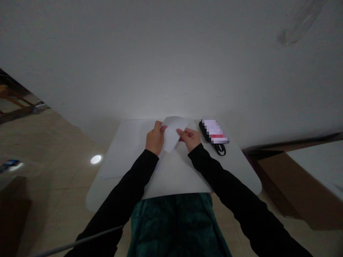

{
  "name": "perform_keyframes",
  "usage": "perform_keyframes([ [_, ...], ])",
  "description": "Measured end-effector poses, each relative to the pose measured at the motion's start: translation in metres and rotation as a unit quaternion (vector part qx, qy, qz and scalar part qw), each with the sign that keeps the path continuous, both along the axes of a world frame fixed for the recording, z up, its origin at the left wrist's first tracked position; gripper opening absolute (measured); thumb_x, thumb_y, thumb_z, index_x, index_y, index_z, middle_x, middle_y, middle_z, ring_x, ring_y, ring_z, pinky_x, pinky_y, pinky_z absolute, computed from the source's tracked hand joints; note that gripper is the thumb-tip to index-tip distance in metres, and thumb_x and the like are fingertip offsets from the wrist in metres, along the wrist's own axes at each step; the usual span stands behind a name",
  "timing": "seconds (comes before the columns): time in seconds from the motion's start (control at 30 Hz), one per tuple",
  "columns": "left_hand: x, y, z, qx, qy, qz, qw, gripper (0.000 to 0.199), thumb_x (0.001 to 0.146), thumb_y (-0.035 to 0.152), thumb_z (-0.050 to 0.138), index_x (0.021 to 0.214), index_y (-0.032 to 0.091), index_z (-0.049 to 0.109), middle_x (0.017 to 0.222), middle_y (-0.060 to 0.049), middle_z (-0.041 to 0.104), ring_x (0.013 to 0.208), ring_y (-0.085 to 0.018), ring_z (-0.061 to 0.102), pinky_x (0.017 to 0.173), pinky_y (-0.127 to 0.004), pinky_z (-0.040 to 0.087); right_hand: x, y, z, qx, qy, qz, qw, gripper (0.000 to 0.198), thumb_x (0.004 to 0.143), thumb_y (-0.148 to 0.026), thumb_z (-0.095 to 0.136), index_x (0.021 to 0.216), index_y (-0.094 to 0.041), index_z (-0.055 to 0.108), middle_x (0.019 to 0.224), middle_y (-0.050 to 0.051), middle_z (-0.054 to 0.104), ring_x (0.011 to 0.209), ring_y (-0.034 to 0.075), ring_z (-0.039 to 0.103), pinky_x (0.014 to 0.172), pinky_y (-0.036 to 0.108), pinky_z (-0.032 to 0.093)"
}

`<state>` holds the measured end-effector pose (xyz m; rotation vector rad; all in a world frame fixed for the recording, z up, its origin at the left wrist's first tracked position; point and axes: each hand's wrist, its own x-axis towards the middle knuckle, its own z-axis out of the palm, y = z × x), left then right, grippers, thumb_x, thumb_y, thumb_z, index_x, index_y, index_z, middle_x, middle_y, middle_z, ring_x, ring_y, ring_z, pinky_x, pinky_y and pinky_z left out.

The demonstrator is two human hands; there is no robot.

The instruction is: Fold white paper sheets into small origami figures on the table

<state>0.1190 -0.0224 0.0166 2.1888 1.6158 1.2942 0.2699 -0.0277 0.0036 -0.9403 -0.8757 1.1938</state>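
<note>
Between my two hands is a piece of white paper (171,134), held up a little above the table and slightly curved. My left hand (154,138) pinches its left edge between thumb and fingers. At the paper's right side, my right hand (191,139) grips the edge with the thumb on top. Larger white sheets (125,146) lie flat on the table's left part, partly behind my left arm. To the right of my right hand lies a black case or device with a looped strap (220,149); its upper part is blurred out by pixelation.
The small white table (179,182) has rounded corners and stands against a pale wall (171,64). A brown cardboard box (302,189) is on the floor at right. A grey cable or rod (80,241) crosses at lower left. Tiled floor (66,150) shows at left.
</note>
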Motion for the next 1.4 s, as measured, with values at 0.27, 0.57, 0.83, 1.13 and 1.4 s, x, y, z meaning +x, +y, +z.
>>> perform_keyframes([
  [0.27,0.002,-0.001,0.002,-0.007,-0.034,0.036,0.999,0.014,0.094,0.033,0.039,0.097,0.021,0.046,0.077,-0.005,0.062,0.069,-0.02,0.061,0.064,-0.027,0.041,-0.008,-0.004,-0.004,-0.014,-0.004,-0.01,1.0,0.035,0.052,-0.047,0.08,0.063,-0.016,0.068,0.061,0.001,0.069,0.054,0.016,0.063,0.057,0.033,0.058],
  [0.57,-0.001,0.004,-0.004,0.04,-0.058,0.06,0.996,0.016,0.095,0.034,0.04,0.098,0.019,0.048,0.075,-0.005,0.062,0.063,-0.017,0.059,0.058,-0.026,0.038,-0.015,-0.007,-0.009,-0.004,-0.032,0.01,0.999,0.042,0.051,-0.057,0.076,0.06,-0.018,0.064,0.054,-0.001,0.064,0.047,0.013,0.057,0.05,0.03,0.055],
  [0.83,-0.001,0.004,-0.007,0.043,-0.056,0.064,0.995,0.019,0.095,0.036,0.039,0.096,0.019,0.049,0.075,-0.004,0.062,0.063,-0.017,0.06,0.06,-0.026,0.038,-0.018,0.002,-0.022,0.005,-0.055,-0.032,0.998,0.043,0.056,-0.06,0.071,0.062,-0.018,0.062,0.05,-0.003,0.058,0.043,0.012,0.054,0.043,0.026,0.048],
  [1.13,-0.006,0.007,-0.005,0.034,-0.085,0.088,0.992,0.023,0.094,0.037,0.04,0.101,0.017,0.049,0.073,-0.005,0.061,0.063,-0.019,0.059,0.06,-0.028,0.039,-0.018,-0.011,-0.014,-0.027,-0.046,0.087,0.995,0.044,0.064,-0.061,0.067,0.07,-0.017,0.058,0.039,-0.003,0.056,0.031,0.015,0.055,0.028,0.022,0.038],
  [1.4,-0.009,0.015,-0.006,0.018,-0.243,0.023,0.97,0.029,0.089,0.045,0.049,0.093,0.016,0.053,0.077,-0.004,0.059,0.067,-0.016,0.057,0.063,-0.027,0.044,-0.007,-0.003,-0.01,0.034,-0.099,0.076,0.992,0.036,0.068,-0.051,0.069,0.066,-0.017,0.059,0.034,-0.007,0.048,0.026,0.009,0.044,0.028,0.018,0.029],
])
